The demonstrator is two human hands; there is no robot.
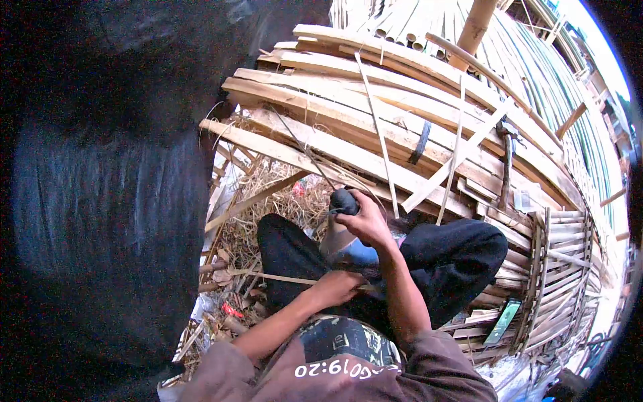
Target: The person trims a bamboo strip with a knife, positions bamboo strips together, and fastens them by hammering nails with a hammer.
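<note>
Pale split slats (321,107) lie stacked before us; between our knees (469,244), our right hand (365,218) curls round a dark rounded thing (344,202); our left hand (338,288) bends by a thin strip (274,276), its grip hidden

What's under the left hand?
Dark trousers show around the left hand, and a thin pale strip reaches its wrist. Whatever lies directly beneath the palm is covered.
</note>
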